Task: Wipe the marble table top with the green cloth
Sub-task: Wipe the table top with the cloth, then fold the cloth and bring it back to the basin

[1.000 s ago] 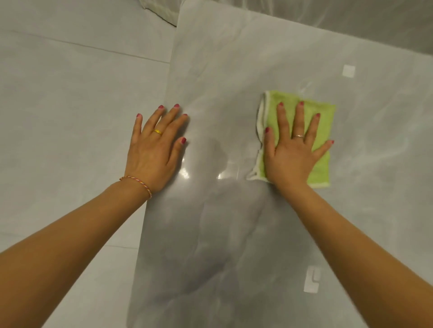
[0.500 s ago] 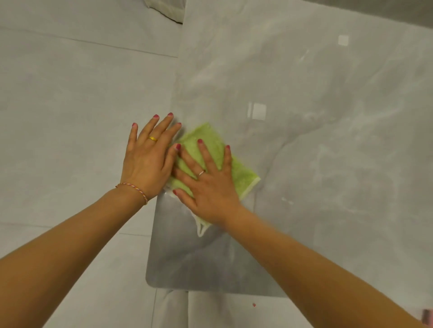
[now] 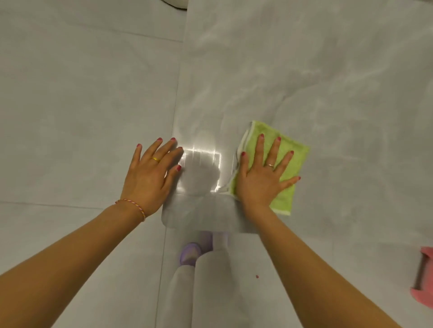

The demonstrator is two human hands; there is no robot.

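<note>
The grey marble table top [image 3: 304, 70] fills the upper right of the head view; its near left corner lies between my arms. A folded green cloth [image 3: 296, 159] with a white hem lies flat on the marble close to the near edge. My right hand [image 3: 262, 178] presses flat on the cloth with fingers spread, covering its left half. My left hand [image 3: 150, 178] rests palm down on the table's left edge, fingers apart, holding nothing. A glossy strip of marble separates the two hands.
Pale tiled floor [image 3: 70, 117] spreads left of the table. Below the near edge I see my legs and a purple slipper [image 3: 189, 254]. A pink object [image 3: 424, 276] shows at the right border. Something white [image 3: 175, 2] sits at the top edge.
My right hand has slid the cloth to the right, away from my left hand, and turned it more upright. The left hand stays on the table's left edge.
</note>
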